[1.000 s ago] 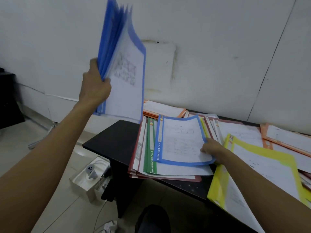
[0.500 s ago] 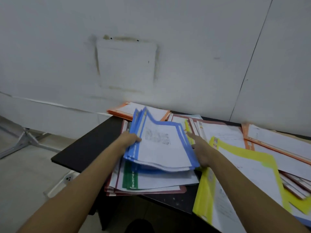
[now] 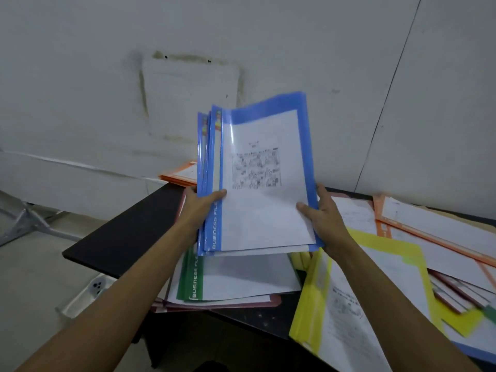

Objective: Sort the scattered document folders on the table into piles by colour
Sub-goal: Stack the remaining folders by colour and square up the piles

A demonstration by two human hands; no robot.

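Note:
Both hands hold a bundle of blue folders (image 3: 257, 183) upright above the table. My left hand (image 3: 200, 208) grips its spine edge, thumb across the front. My right hand (image 3: 323, 214) grips the opposite edge. Beneath the bundle lies a green folder (image 3: 214, 280) on top of dark red folders (image 3: 222, 304). A yellow folder (image 3: 349, 285) hangs over the front edge at the right. Orange folders (image 3: 434, 229) lie at the far right, and another orange folder (image 3: 182, 174) lies by the wall.
The black table (image 3: 123, 237) stands against a white wall. Its left corner is bare. A white box (image 3: 88, 294) sits on the floor beside the left end. More mixed folders (image 3: 464, 299) overlap at the right edge.
The blue bundle came down from my raised left hand onto the blue folder on the table. Both hands now grip the joined bundle and have lifted it upright.

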